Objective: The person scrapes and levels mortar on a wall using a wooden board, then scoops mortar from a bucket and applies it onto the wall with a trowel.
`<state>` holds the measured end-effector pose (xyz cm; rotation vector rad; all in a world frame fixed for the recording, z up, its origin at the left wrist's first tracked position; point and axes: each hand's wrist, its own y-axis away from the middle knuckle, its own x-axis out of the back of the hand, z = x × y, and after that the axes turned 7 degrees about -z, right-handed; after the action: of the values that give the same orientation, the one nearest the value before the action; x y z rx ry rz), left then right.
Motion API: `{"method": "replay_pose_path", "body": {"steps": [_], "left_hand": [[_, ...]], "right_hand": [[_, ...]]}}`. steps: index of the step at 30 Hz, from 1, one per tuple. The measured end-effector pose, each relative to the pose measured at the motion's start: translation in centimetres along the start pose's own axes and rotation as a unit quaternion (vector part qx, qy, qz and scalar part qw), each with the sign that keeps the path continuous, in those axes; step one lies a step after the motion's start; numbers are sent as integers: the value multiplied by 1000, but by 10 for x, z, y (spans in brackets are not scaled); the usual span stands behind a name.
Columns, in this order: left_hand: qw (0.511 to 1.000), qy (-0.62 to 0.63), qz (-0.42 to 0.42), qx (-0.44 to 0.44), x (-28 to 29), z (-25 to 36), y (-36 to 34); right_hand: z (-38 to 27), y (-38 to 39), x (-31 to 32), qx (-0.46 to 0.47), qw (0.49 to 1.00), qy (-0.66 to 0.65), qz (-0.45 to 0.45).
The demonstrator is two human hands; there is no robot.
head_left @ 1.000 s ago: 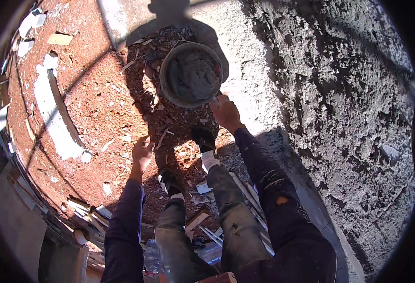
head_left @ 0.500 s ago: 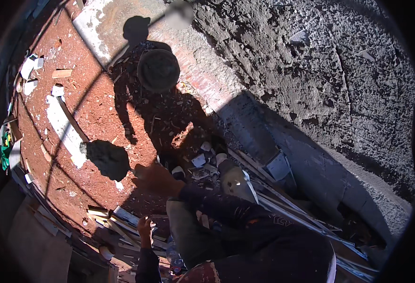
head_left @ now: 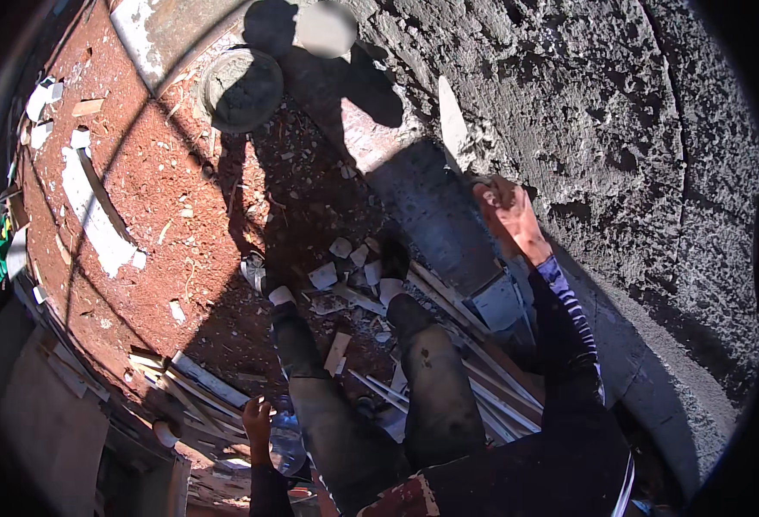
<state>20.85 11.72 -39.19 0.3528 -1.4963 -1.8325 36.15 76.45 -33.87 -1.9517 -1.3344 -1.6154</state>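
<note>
My right hand [head_left: 514, 221] is closed round a trowel at the rough grey mortar-covered wall [head_left: 603, 112]. The trowel's pale, pointed blade [head_left: 452, 127] is seen at a steep angle, close against the wall; my fingers hide its handle. Some wet mortar [head_left: 483, 148] shows beside the blade. Low on the left, my left hand [head_left: 257, 419] hangs with its fingers curled; whether anything is in them is too small to make out. A round bucket [head_left: 273, 102] of grey mortar stands on the reddish ground further off, partly under my shadow.
Broken pieces of rubble [head_left: 322, 276] lie around my feet. Wooden strips [head_left: 203, 392] are heaped at the left, and long pale strips [head_left: 504, 396] lie right of my legs. A grey ledge [head_left: 435, 215] runs along the wall's foot. A white plank [head_left: 95, 211] lies on the ground.
My right hand has swung from the left across to the wall with the trowel. The mortar lump on its blade no longer shows. The view has shifted, and my left hand stays low.
</note>
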Motion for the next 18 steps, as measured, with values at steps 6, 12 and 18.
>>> {"method": "replay_pose_path", "body": {"steps": [6,12,18], "left_hand": [[996,27,76,-41,-14,3,12],[994,91,49,-43,5,65,-3],[991,99,21,88,76,41,-49]], "right_hand": [[-141,-68,145,-61,950,-304,-41],[-148,-190,-17,-19,985,-85,-150],[-177,-379,-201,-54,987,117,-96]]}}
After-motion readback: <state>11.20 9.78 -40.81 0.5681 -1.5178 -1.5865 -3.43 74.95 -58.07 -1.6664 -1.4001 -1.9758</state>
